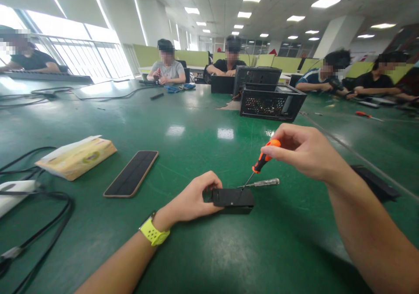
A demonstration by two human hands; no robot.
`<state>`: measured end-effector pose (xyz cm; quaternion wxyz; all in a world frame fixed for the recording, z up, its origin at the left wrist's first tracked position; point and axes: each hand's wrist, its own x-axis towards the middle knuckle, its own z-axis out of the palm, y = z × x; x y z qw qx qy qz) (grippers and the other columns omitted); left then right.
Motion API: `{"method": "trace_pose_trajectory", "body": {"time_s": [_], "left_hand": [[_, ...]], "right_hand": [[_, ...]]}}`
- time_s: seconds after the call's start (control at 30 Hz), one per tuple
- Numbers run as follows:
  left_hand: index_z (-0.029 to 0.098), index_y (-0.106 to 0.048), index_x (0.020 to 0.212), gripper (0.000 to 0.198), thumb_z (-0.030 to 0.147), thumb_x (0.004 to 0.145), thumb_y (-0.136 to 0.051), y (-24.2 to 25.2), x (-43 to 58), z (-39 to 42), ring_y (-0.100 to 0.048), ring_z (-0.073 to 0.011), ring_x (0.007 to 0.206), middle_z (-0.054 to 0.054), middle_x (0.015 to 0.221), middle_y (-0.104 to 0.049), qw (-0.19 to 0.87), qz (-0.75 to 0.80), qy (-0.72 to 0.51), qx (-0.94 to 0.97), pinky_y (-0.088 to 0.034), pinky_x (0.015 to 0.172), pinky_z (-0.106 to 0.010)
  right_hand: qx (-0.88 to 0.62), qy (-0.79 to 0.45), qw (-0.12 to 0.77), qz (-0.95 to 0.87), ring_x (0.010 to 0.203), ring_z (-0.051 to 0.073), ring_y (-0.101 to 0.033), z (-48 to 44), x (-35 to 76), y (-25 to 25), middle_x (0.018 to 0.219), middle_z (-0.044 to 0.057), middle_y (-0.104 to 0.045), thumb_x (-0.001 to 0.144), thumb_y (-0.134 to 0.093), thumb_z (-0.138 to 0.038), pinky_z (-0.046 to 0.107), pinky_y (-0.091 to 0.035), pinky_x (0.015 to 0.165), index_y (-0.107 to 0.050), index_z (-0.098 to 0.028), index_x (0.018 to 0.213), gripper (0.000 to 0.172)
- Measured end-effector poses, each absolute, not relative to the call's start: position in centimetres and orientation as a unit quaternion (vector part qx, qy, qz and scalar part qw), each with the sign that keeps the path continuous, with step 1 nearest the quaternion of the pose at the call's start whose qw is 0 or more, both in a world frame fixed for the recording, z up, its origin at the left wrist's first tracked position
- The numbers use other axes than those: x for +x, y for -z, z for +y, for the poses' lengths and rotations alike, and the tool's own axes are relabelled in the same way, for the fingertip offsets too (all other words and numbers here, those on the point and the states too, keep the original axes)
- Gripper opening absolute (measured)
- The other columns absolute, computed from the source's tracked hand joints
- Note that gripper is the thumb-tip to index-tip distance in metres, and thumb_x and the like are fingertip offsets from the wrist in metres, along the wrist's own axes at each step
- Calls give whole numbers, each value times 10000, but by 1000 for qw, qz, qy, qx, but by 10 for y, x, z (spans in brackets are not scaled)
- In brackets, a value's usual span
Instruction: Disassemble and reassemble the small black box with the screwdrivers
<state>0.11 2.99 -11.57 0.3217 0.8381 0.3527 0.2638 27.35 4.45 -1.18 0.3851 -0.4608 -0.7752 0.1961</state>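
Observation:
My left hand (204, 195), with a yellow-green watch band (153, 233) at its wrist, grips the left end of a small black box-shaped part (237, 198) on the green table. In my right hand (291, 147) is an orange and black screwdriver (262, 158), held by the handle between thumb and fingers. Its shaft slants down and the tip meets the top of the black part. Just behind the part lies a second screwdriver with a clear handle (266, 182); its far left end is partly hidden.
Left of my hands lie a phone (131, 174), a tissue pack (77, 156), a white power strip (16, 193) and black cables (49, 246). A dark flat piece (375, 182) is beyond my right forearm. Black computer cases (271, 102) stand ahead. Several people sit around the table.

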Motion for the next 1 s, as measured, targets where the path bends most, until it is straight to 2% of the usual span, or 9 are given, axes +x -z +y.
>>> {"method": "trace_pose_trajectory", "body": {"time_s": [0.1, 0.17, 0.27, 0.37, 0.5, 0.67, 0.77, 0.87, 1.0], "left_hand": [[166, -547, 855, 202, 286, 766, -682, 116, 1, 32, -484, -126, 765, 0, 858, -546, 321, 353, -260, 840, -394, 680, -241], [161, -559, 837, 221, 305, 753, -704, 116, 1, 33, -485, -125, 761, 1, 846, -548, 314, 358, -261, 840, -390, 681, -245], [153, -572, 802, 218, 304, 743, -718, 117, 1, 35, -485, -123, 742, 3, 811, -548, 309, 360, -266, 839, -385, 673, -246], [149, -573, 785, 143, 236, 754, -683, 119, 1, 35, -483, -117, 725, 3, 791, -542, 320, 355, -271, 836, -384, 663, -240], [142, -579, 757, 97, 197, 750, -658, 122, 1, 33, -477, -113, 713, 5, 770, -533, 338, 355, -277, 826, -376, 653, -235], [137, -595, 731, 105, 205, 736, -676, 126, 0, 33, -463, -104, 684, 13, 742, -521, 349, 358, -280, 819, -359, 630, -228], [136, -604, 732, 119, 218, 729, -690, 127, -2, 33, -458, -100, 675, 16, 734, -514, 354, 362, -281, 815, -354, 621, -223], [136, -608, 727, 133, 218, 705, -711, 128, -2, 33, -448, -97, 668, 21, 727, -507, 359, 368, -281, 811, -345, 612, -220], [137, -608, 721, 129, 197, 684, -716, 130, -2, 34, -436, -92, 664, 29, 723, -498, 366, 379, -281, 802, -334, 607, -215]], "right_hand": [[-488, -127, 368, -781, 439, 70, -370, 42, 270, 13, 475, -51, -456, 739, -722, -501, 217, -245, 411, -523, -191, 551, 413], [-492, -106, 363, -784, 444, 73, -354, 42, 267, 15, 475, -52, -448, 763, -690, -525, 222, -248, 418, -520, -192, 563, 424], [-484, -119, 368, -785, 474, 93, -429, 44, 262, 18, 543, -36, -539, 812, -643, -491, 231, -300, 445, -544, -198, 652, 348], [-449, -177, 399, -780, 583, 134, -556, 45, 257, 20, 666, -2, -625, 879, -537, -351, 250, -398, 529, -558, -195, 725, 220], [-394, -258, 452, -758, 617, 141, -595, 42, 251, 23, 689, 1, -624, 828, -412, -152, 253, -449, 568, -542, -193, 753, 155], [-402, -278, 297, -820, 479, 100, -467, 39, 239, 33, 551, -34, -526, 787, -376, -94, 224, -361, 488, -524, -184, 680, 203], [-373, -230, 160, -885, 603, 129, -524, 40, 230, 47, 695, -7, -596, 831, -545, -266, 246, -366, 561, -638, -174, 865, 135], [-335, -201, 33, -920, 740, 188, -566, 42, 224, 62, 847, 33, -620, 694, -727, -540, 268, -374, 606, -668, -186, 1031, 492], [-330, -179, 14, -927, 780, 190, -570, 43, 222, 71, 883, 40, -612, 706, -740, -519, 268, -380, 635, -701, -196, 984, 427]]}}
